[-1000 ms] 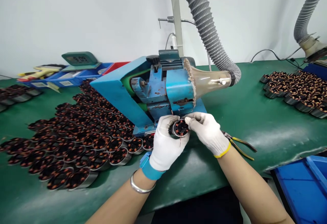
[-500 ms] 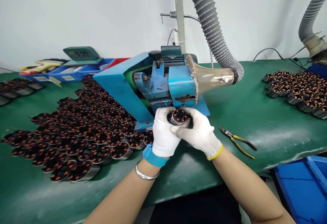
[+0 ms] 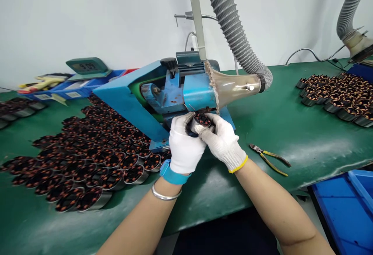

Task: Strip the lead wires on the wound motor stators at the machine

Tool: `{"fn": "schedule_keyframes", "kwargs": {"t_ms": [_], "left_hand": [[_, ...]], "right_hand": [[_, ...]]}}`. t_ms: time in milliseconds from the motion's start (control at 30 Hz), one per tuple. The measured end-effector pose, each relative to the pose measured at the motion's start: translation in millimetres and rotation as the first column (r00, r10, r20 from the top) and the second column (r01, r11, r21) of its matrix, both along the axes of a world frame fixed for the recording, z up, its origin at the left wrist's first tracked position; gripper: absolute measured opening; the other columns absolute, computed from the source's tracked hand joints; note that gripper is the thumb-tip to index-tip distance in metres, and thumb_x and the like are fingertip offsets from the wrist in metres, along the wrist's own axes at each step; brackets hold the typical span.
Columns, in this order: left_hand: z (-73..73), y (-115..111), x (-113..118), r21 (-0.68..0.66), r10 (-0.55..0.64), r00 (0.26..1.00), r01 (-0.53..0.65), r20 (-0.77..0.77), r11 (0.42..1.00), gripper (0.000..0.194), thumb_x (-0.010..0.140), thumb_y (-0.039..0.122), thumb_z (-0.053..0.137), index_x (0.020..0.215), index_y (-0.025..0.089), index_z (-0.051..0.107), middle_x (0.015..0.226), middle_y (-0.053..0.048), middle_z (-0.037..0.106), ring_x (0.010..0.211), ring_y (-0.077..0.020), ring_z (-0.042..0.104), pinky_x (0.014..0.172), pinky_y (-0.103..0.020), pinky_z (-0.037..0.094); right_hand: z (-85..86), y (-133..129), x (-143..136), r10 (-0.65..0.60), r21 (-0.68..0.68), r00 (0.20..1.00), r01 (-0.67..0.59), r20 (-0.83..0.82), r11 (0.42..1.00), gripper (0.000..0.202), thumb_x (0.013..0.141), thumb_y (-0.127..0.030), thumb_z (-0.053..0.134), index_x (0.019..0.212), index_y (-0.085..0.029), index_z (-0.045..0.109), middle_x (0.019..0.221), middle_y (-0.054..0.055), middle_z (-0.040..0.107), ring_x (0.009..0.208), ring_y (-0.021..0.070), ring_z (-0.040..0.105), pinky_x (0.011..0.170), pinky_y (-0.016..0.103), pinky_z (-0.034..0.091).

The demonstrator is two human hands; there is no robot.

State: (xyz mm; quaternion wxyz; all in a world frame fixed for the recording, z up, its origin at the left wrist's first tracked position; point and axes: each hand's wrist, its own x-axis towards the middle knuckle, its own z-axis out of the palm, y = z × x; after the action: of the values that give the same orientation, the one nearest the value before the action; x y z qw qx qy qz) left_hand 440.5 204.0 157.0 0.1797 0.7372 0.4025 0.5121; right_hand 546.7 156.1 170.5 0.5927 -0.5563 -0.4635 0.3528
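Observation:
Between my gloved hands is a motor stator [image 3: 202, 120], a steel ring with black insulation and copper windings, its open end facing up toward me. My left hand [image 3: 186, 142] is closed round its left side, with a blue band at the wrist. On the other side my right hand [image 3: 223, 140] grips it, thumb across the front. Thin wire ends rise from the stator's far side, close to the front of the blue machine [image 3: 198, 90]. Whether the wires touch the machine cannot be made out.
Many wound stators [image 3: 96, 165] cover the table's left side, and another group [image 3: 340, 98] stands at the right. Cutting pliers [image 3: 271, 158] lie right of my hands. A clear funnel [image 3: 236, 88] joins a grey hose [image 3: 233, 26]. Blue bins [image 3: 72, 90] sit at the back left.
Both hands have raised the stator slightly toward the machine and tipped it a little. The whole view has shifted, so the machine appears further left.

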Motion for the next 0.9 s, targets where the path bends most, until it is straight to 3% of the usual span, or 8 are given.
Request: {"fn": "schedule_keyframes", "kwargs": {"t_ms": [300, 433, 533, 633, 700, 767, 900], "left_hand": [[4.6, 0.8, 5.0, -0.014, -0.047, 0.999, 0.047, -0.013, 0.999, 0.042, 0.065, 0.021, 0.074, 0.105, 0.019, 0.062, 0.103, -0.006, 0.062, 0.096, -0.0247, 0.063, 0.089, -0.041, 0.051], [-0.3, -6.9, 3.1, -0.055, -0.097, 0.995, 0.098, 0.015, 0.994, 0.043, 0.066, 0.022, 0.075, 0.107, 0.017, 0.06, 0.104, -0.008, 0.063, 0.098, -0.0247, 0.063, 0.091, -0.042, 0.051], [0.4, -21.0, -3.4, -0.158, -0.173, 0.981, 0.185, 0.086, 0.97, 0.05, 0.064, 0.026, 0.079, 0.109, 0.018, 0.058, 0.105, -0.007, 0.064, 0.098, -0.0238, 0.064, 0.091, -0.04, 0.053], [7.6, -35.3, -17.1, -0.379, -0.203, 0.966, 0.25, 0.159, 0.891, 0.057, 0.065, 0.035, 0.078, 0.115, 0.017, 0.056, 0.109, -0.008, 0.067, 0.1, -0.0247, 0.066, 0.092, -0.04, 0.054], [10.7, -43.0, -29.8, -0.535, -0.224, 0.966, 0.257, 0.128, 0.805, 0.061, 0.066, 0.039, 0.076, 0.118, 0.015, 0.055, 0.111, -0.01, 0.068, 0.1, -0.026, 0.067, 0.092, -0.041, 0.054], [8.2, -49.6, -42.5, -0.636, -0.292, 0.954, 0.267, 0.068, 0.724, 0.063, 0.067, 0.04, 0.073, 0.12, 0.014, 0.054, 0.112, -0.012, 0.069, 0.101, -0.0276, 0.068, 0.093, -0.042, 0.055], [-9.0, -59.2, -58.1, -0.705, -0.492, 0.863, 0.277, -0.116, 0.652, 0.061, 0.068, 0.039, 0.07, 0.122, 0.014, 0.057, 0.123, -0.015, 0.066, 0.112, -0.0316, 0.064, 0.102, -0.049, 0.049]], "right_hand": [[-4.4, 0.4, 0.0, -0.088, 0.041, 0.995, 0.09, -0.048, 0.995, 0.04, 0.076, -0.034, 0.064, 0.111, -0.016, 0.063, 0.109, 0.008, 0.068, 0.102, 0.0223, 0.063, 0.095, 0.037, 0.051], [-0.6, -9.4, -1.8, -0.157, 0.036, 0.986, 0.155, 0.052, 0.987, 0.043, 0.072, -0.037, 0.064, 0.11, -0.016, 0.063, 0.107, 0.009, 0.067, 0.101, 0.0236, 0.063, 0.095, 0.039, 0.051], [10.4, -27.4, -4.5, -0.17, -0.063, 0.965, 0.186, 0.2, 0.981, 0.052, 0.062, -0.04, 0.074, 0.108, -0.018, 0.063, 0.105, 0.009, 0.065, 0.098, 0.0252, 0.063, 0.089, 0.041, 0.053], [19.9, -54.1, -2.6, -0.055, -0.167, 0.932, 0.122, 0.359, 0.978, 0.065, 0.056, -0.044, 0.08, 0.115, -0.025, 0.061, 0.11, 0.004, 0.065, 0.098, 0.0253, 0.065, 0.085, 0.041, 0.055], [17.7, -76.5, 7.1, 0.005, -0.188, 0.869, 0.102, 0.494, 0.977, 0.073, 0.056, -0.047, 0.081, 0.122, -0.029, 0.057, 0.117, 0.003, 0.063, 0.103, 0.0258, 0.063, 0.086, 0.041, 0.054], [6.2, -101.0, 25.8, 0.042, -0.225, 0.766, 0.136, 0.642, 0.965, 0.076, 0.058, -0.05, 0.08, 0.126, -0.026, 0.055, 0.126, 0.007, 0.059, 0.111, 0.0279, 0.06, 0.092, 0.042, 0.052], [-29.8, -148.4, 77.5, 0.087, -0.296, 0.433, 0.442, 0.897, 0.847, 0.099, 0.054, -0.054, 0.081, 0.138, -0.013, 0.045, 0.145, 0.021, 0.04, 0.131, 0.0419, 0.039, 0.106, 0.055, 0.039]]}}
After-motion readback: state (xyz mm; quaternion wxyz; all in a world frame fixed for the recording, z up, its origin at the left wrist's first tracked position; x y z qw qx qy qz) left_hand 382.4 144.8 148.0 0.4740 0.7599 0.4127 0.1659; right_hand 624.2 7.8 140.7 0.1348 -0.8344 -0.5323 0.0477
